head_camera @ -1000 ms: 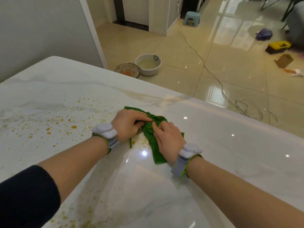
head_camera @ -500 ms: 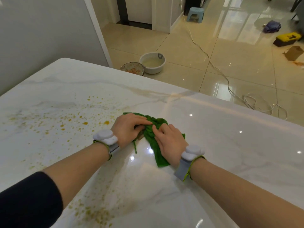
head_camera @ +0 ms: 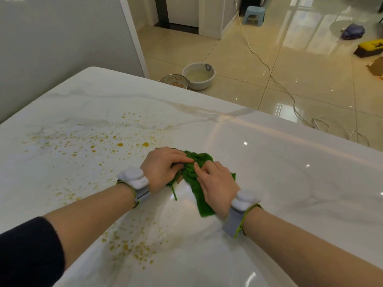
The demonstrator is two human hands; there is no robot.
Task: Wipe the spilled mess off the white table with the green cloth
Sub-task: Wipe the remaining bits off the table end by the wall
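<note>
- On the white table (head_camera: 269,183), seen from the head camera, a green cloth (head_camera: 198,161) lies bunched up near the middle of the veined, glossy top, with both hands on it
- Left hand (head_camera: 163,168) sits on the cloth's left part, its fingers curled over the crumpled folds and gripping them; a thin green strand trails out below the palm onto the table
- Right hand (head_camera: 217,183) lies on the cloth's right part, fingers nearly straight and pressing the fabric down; a flatter tail of cloth runs out from under the palm toward the person
- Both hands are close together, fingertips almost meeting over the cloth's raised ridge
- Each wrist carries a white device on a grey band, the left wrist device (head_camera: 133,178) and the right wrist device (head_camera: 245,200); a dark sleeve (head_camera: 27,249) covers the left arm above the forearm
- Orange-yellow spots (head_camera: 93,141) are scattered over the table to the left of and beyond the left hand, with two larger drops just beyond it
- A second patch of spots (head_camera: 132,249) lies nearer the person, between the two forearms
- Beyond the table's far edge, on the tiled floor, a white basin (head_camera: 199,76) stands just beside a metal bowl (head_camera: 174,80)
- A white cable (head_camera: 269,73) snakes across the tiles; a blue stool (head_camera: 253,15) stands near a doorway, and a yellow toolbox (head_camera: 370,47) sits at the far right
</note>
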